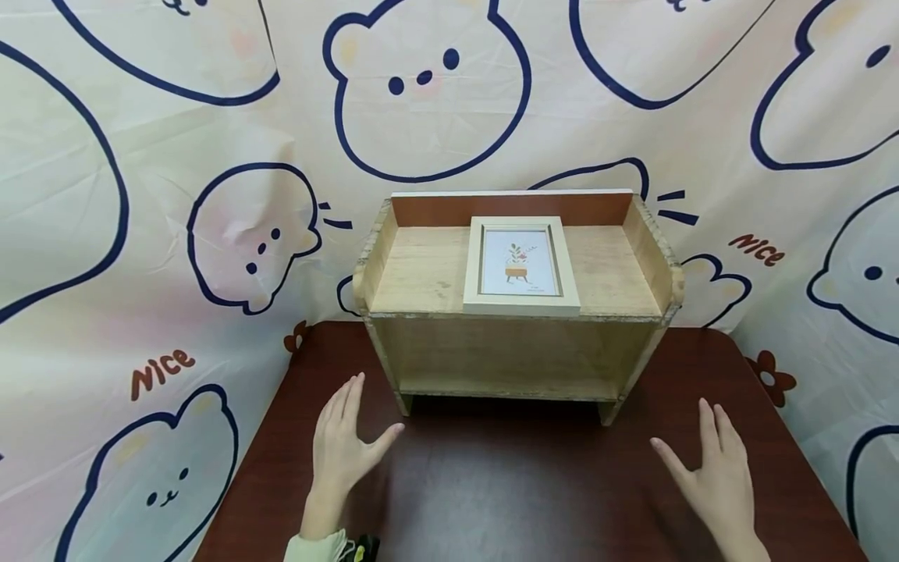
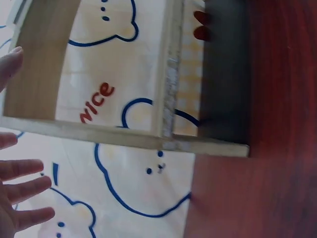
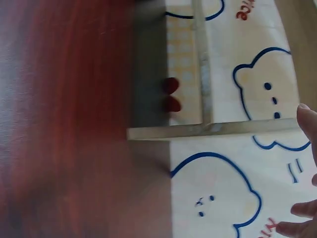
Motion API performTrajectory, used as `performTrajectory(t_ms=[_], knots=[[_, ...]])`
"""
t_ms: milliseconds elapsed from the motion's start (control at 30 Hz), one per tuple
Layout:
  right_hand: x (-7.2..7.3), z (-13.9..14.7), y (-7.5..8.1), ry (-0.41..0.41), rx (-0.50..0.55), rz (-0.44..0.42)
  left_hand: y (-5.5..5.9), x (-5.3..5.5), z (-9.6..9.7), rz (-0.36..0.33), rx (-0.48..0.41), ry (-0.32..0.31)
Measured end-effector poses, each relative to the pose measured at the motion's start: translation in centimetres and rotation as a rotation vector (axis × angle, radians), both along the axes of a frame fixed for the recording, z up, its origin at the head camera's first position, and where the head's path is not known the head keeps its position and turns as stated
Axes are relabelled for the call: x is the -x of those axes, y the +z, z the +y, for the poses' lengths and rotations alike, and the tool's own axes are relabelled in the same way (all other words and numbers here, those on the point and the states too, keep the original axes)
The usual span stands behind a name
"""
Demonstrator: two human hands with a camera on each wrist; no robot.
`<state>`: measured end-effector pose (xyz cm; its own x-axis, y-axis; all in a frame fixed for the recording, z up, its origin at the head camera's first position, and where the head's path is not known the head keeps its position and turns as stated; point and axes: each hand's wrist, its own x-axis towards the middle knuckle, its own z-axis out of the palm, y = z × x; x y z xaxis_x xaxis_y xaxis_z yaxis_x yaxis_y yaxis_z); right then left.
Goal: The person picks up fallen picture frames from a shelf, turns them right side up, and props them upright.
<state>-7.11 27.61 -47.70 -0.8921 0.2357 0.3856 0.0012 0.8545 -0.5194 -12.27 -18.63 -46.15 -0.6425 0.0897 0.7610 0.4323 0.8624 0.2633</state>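
Observation:
A small wooden shelf unit [image 1: 506, 355] stands at the back of the dark red-brown table, its upper board above an open lower bay. On that upper board lies a cream picture frame [image 1: 570, 281], leaning back slightly, with a print of a potted plant. My left hand [image 1: 344, 449] hovers in front of the shelf's left side, fingers straight and thumb spread, holding nothing. Off the shelf's front right, my right hand [image 1: 719, 476] is held the same way. Both wrist views show the shelf's side edge, the left side panel [image 2: 89, 134] and the right side panel [image 3: 168, 132], beside spread fingers.
The tabletop [image 1: 492, 484] reaches toward me from the shelf's feet. Behind and on both sides hangs a pale cloth [image 1: 435, 140] with blue-outlined cartoon animals. A dark band [image 1: 367, 548] shows at my left wrist, beside a light green sleeve [image 1: 316, 549].

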Motion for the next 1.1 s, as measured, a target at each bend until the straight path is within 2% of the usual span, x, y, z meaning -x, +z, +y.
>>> performTrajectory(t_ms=[167,333,500,767,1100], knots=[[0.4,-0.6,1.9,0.012,0.037,0.024,1.3,0.3,0.6,0.014,-0.04,-0.044],[1.0,-1.2,3.4,0.042,0.045,0.113,2.5,0.7,1.0,-0.014,-0.082,-0.09],[1.7,-1.8,4.7,0.085,0.056,0.207,3.5,1.1,1.4,-0.01,-0.115,-0.136],[3.0,-2.4,6.5,0.152,0.036,0.277,5.0,2.0,2.0,0.003,-0.125,-0.198],[5.5,-3.3,9.0,0.281,0.042,0.398,7.6,3.5,3.0,-0.116,-0.167,-0.345]])
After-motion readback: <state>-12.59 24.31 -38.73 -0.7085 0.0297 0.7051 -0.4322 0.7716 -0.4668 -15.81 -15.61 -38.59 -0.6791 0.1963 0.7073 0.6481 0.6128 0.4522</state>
